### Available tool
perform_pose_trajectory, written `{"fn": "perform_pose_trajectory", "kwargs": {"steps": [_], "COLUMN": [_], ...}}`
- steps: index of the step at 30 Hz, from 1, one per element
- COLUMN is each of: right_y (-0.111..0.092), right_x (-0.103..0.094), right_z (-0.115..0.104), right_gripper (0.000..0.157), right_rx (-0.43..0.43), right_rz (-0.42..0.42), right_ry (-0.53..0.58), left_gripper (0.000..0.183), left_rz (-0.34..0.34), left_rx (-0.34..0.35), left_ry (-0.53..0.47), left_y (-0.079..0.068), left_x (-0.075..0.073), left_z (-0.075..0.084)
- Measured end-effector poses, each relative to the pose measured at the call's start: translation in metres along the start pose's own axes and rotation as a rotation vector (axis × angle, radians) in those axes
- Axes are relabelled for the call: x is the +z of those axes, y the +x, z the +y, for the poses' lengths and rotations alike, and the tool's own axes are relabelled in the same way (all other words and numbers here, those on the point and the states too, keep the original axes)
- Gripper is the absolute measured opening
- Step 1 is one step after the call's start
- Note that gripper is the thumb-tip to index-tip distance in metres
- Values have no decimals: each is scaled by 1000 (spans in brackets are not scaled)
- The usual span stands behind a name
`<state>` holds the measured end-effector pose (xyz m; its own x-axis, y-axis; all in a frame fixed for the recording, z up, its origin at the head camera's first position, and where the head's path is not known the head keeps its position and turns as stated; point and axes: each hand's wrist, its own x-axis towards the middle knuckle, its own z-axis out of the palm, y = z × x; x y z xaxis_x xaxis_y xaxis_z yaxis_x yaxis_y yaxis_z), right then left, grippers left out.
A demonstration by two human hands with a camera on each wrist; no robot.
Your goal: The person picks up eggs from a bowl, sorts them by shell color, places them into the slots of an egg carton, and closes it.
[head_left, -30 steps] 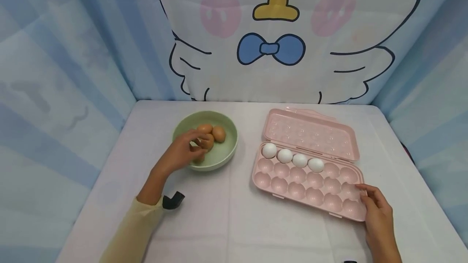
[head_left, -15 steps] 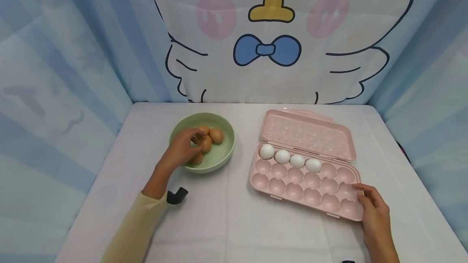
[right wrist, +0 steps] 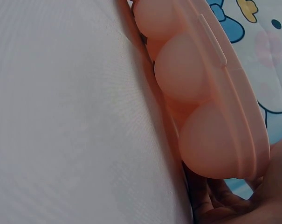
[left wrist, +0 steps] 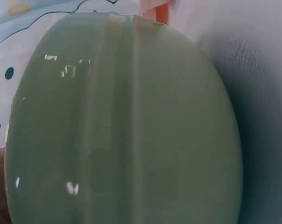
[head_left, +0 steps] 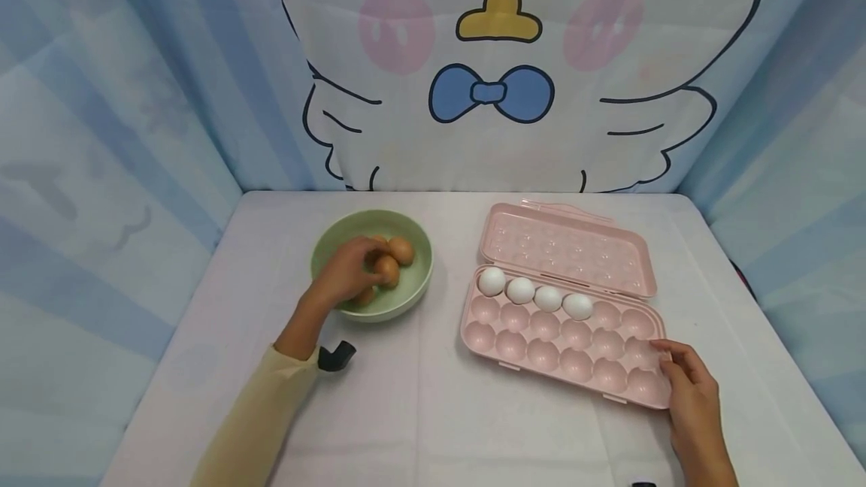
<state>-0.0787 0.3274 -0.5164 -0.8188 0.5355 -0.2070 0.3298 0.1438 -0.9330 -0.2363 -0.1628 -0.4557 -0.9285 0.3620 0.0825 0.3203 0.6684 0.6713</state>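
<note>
Left hand (head_left: pixel 348 270) pinches a brown oval egg (head_left: pixel 388 271) in the round green bowl (head_left: pixel 416 282), near the far edge of the worktop (head_left: pixel 433 427). Pink plastic egg carton (head_left: pixel 543 355) lies rightward, long axis slanting right towards the near edge; right hand (head_left: pixel 694 397) grips that end.

Blue-and-white curtains (head_left: pixel 122 134), a cartoon-bird backdrop (head_left: pixel 501 58) — before it, a white table (head_left: pixel 473 427)

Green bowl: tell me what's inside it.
Four brown eggs show inside the green bowl, one of them gripped by the left hand. That hand partly covers two others and hides some of the bowl's left interior; whether more eggs lie there cannot be seen.
</note>
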Motion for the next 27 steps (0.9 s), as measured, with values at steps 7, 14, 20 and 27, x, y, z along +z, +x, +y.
{"fn": "perform_pose_trajectory", "kwargs": {"steps": [7, 14, 20, 27], "right_y": [-1, -2, -1, -2], "right_x": [-1, -2, -1, -1], "right_z": [1, 0, 0, -1], "right_gripper": [36, 36, 36, 37], "right_rx": [3, -13, -15, -24], "right_rz": [-12, -22, -17, -12], "right_ry": [17, 32, 27, 11], "left_gripper": [58, 64, 65, 62], "left_rz": [-63, -93, -68, -44], "left_rx": [-5, 20, 37, 30], "left_ry": [-50, -20, -30, -54], "left_y": [2, 4, 3, 1], "left_x": [8, 12, 11, 6], "left_z": [1, 0, 0, 6]}}
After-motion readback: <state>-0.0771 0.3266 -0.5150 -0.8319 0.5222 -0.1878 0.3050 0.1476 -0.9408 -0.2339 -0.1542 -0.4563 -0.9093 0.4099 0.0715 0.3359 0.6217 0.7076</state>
